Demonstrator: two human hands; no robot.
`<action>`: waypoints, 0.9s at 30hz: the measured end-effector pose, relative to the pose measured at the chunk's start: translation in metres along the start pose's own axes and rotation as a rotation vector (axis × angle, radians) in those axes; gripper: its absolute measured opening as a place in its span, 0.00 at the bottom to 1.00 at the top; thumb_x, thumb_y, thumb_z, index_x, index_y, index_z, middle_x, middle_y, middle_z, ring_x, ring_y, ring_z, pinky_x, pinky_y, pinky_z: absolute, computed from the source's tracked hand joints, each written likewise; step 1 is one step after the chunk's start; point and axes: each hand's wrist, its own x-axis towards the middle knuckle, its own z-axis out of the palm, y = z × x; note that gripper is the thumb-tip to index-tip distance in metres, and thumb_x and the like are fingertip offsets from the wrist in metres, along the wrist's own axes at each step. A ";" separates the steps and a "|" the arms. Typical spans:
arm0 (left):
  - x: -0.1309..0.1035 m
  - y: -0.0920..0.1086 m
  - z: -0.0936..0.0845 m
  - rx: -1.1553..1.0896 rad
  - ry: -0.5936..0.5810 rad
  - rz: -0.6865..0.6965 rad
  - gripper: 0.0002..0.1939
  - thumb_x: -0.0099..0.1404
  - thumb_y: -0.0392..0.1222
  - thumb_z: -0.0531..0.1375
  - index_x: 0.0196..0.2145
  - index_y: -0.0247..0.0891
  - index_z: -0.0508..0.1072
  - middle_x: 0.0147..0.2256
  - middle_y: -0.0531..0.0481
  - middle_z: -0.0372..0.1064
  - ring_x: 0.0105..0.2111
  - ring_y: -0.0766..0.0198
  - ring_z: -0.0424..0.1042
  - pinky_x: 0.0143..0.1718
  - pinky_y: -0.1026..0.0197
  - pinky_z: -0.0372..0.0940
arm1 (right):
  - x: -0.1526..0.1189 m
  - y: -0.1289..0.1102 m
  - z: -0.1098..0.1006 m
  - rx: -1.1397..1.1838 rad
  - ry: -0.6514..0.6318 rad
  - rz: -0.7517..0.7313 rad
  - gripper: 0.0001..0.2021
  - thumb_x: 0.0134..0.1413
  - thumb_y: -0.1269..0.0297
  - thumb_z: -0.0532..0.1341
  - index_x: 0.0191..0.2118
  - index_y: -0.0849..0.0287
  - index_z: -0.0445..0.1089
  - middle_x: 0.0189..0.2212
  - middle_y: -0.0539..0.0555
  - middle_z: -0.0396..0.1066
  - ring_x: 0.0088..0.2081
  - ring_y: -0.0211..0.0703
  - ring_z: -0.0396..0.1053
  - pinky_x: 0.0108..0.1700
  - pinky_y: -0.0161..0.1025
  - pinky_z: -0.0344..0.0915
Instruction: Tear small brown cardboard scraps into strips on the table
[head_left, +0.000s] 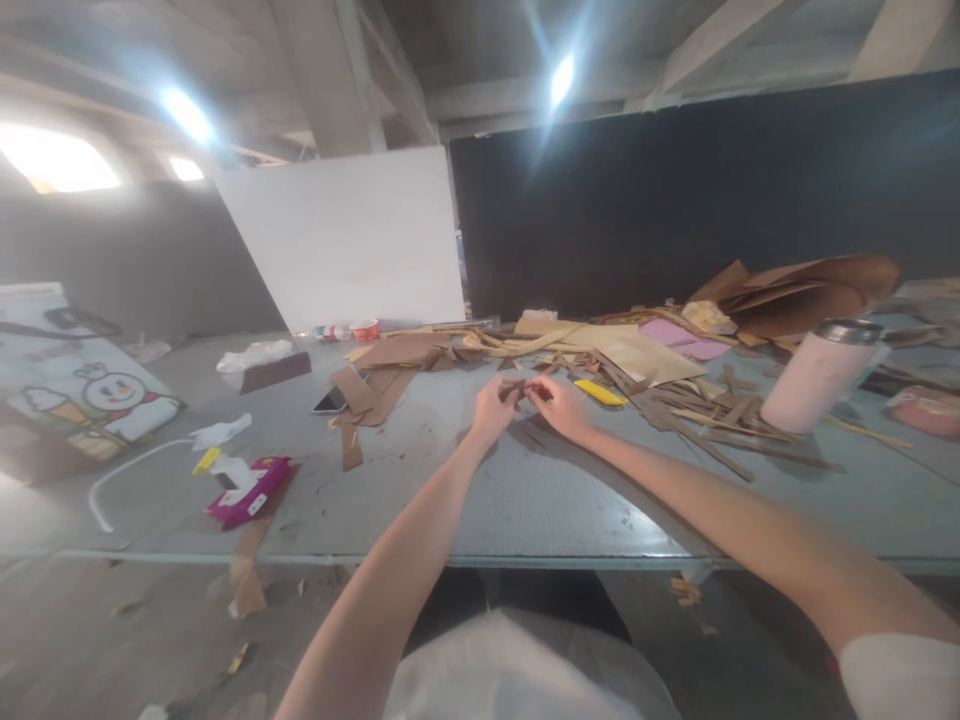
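Observation:
My left hand [495, 408] and my right hand [556, 404] meet over the middle of the grey table [420, 490]. Their fingers pinch a small brown strip [523, 387] between them, partly hidden by the fingertips. Just right of my right hand lies a yellow cutter [600, 392]. Behind the hands and to the right spread brown strips [697, 415] and a tan sheet [637, 352]. Brown pieces [382, 390] lie to the left, partly over a phone [330, 402].
A pink bottle [817, 380] stands at the right, before a rolled brown sheet [817, 290]. On the left are a magenta packet [251, 492], a tissue box [266, 368] and a printed bag [90, 380]. The table's front edge [360, 560] runs near my body.

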 end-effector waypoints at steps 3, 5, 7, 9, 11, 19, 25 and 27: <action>-0.003 0.001 0.001 0.057 -0.022 0.053 0.06 0.71 0.39 0.65 0.45 0.38 0.77 0.37 0.47 0.83 0.26 0.67 0.76 0.34 0.63 0.70 | 0.000 0.000 0.000 -0.007 0.020 0.026 0.19 0.71 0.43 0.60 0.46 0.54 0.77 0.35 0.56 0.81 0.35 0.51 0.77 0.38 0.44 0.70; -0.004 0.002 0.001 0.103 -0.043 0.075 0.06 0.72 0.38 0.64 0.46 0.39 0.77 0.37 0.47 0.83 0.27 0.67 0.76 0.35 0.63 0.69 | 0.000 -0.001 0.000 -0.002 0.022 0.037 0.20 0.71 0.42 0.60 0.46 0.54 0.76 0.37 0.57 0.82 0.36 0.52 0.77 0.38 0.43 0.70; -0.005 0.004 0.000 0.144 -0.054 0.090 0.06 0.72 0.37 0.63 0.46 0.39 0.76 0.38 0.47 0.83 0.28 0.66 0.76 0.36 0.63 0.69 | 0.000 -0.002 0.000 0.005 0.019 0.042 0.20 0.70 0.42 0.60 0.47 0.54 0.76 0.37 0.57 0.82 0.36 0.52 0.77 0.38 0.43 0.69; -0.007 0.006 0.000 0.175 -0.066 0.102 0.05 0.73 0.35 0.62 0.46 0.39 0.75 0.39 0.47 0.83 0.30 0.66 0.77 0.37 0.63 0.69 | -0.001 -0.003 0.000 0.013 0.025 0.041 0.20 0.70 0.42 0.59 0.47 0.55 0.77 0.36 0.57 0.81 0.36 0.52 0.77 0.38 0.43 0.69; -0.009 0.007 -0.001 0.199 -0.087 0.111 0.05 0.73 0.34 0.61 0.45 0.39 0.74 0.40 0.46 0.83 0.31 0.66 0.78 0.38 0.63 0.69 | 0.000 -0.003 -0.001 0.030 0.020 0.032 0.21 0.70 0.42 0.59 0.45 0.55 0.77 0.36 0.57 0.81 0.37 0.52 0.77 0.40 0.43 0.69; -0.011 0.010 -0.002 0.313 -0.176 0.133 0.07 0.73 0.31 0.60 0.46 0.39 0.75 0.42 0.44 0.83 0.42 0.61 0.83 0.46 0.61 0.71 | 0.004 -0.003 -0.008 0.113 -0.063 0.133 0.24 0.66 0.40 0.60 0.35 0.57 0.77 0.29 0.54 0.77 0.32 0.47 0.72 0.37 0.41 0.66; -0.011 0.013 -0.003 0.376 -0.167 0.112 0.04 0.75 0.34 0.61 0.45 0.40 0.75 0.41 0.44 0.83 0.40 0.60 0.82 0.46 0.61 0.72 | 0.004 -0.003 -0.007 0.081 0.064 0.129 0.23 0.60 0.37 0.66 0.37 0.55 0.75 0.29 0.53 0.77 0.32 0.47 0.72 0.35 0.40 0.66; -0.010 0.012 -0.002 0.365 -0.167 0.112 0.05 0.75 0.34 0.61 0.46 0.40 0.75 0.41 0.44 0.84 0.41 0.60 0.83 0.47 0.61 0.72 | 0.004 -0.002 -0.007 0.072 0.061 0.112 0.23 0.62 0.37 0.65 0.38 0.55 0.76 0.30 0.54 0.77 0.32 0.48 0.72 0.36 0.40 0.66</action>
